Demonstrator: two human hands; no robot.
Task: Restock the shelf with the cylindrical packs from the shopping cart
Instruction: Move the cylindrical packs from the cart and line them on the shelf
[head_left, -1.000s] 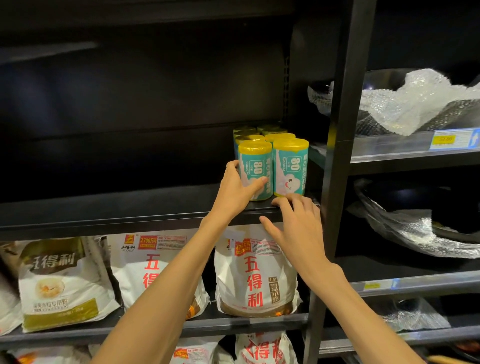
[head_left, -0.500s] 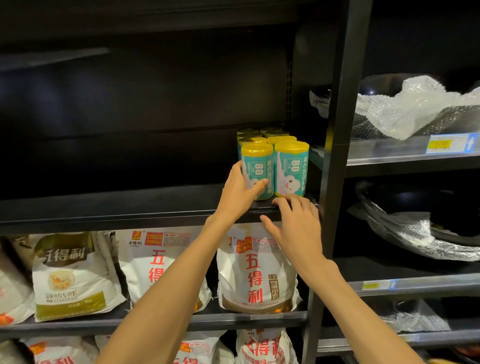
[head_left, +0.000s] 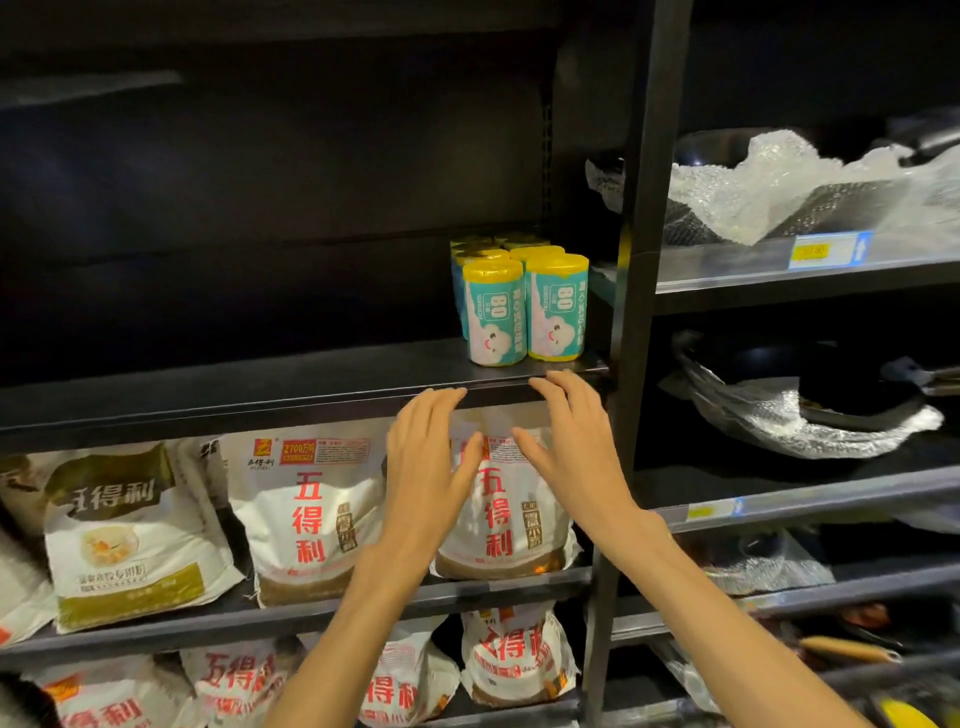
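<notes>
Both hands empty. Left hand (head_left: 426, 467) and right hand (head_left: 576, 447) hover just in front of the shelf (head_left: 260, 384) edge, fingers (head_left: 441, 400) straight and loosely spread, holding nothing. Right fingertips are at the lip of the shelf edge; can't tell if they touch it.

Cylindrical packs (head_left: 524, 306) stand upright at the right end of that shelf, against the black upright post (head_left: 644, 260). Two columns, running from near the front edge back into the dark; front pair touching side by side, at least two more rows behind, rear ones hard to count.

Handling, my read: look like rolled film or bags in a printed sleeve, so light, slightly squashy on the barrel, firmer end to end. Glossy wrap, probably a bit slippery. Not fragile. Tall for their footprint, so easy to tip and domino if nudged from the front.

Where to grip: wrap around the mid-barrel, thumb opposite the fingers, one pack per hand. Set down flat on the base, then slide back against the neighbour; don't push at the cap.

Looks: teal label with white "80" panel, cartoon cloud face low down, crinkled yellow wrap gathered at top and bottom.

Left part of that shelf is bare, so next packs likely go just left of the group.

Shopping cart not in view.
</notes>
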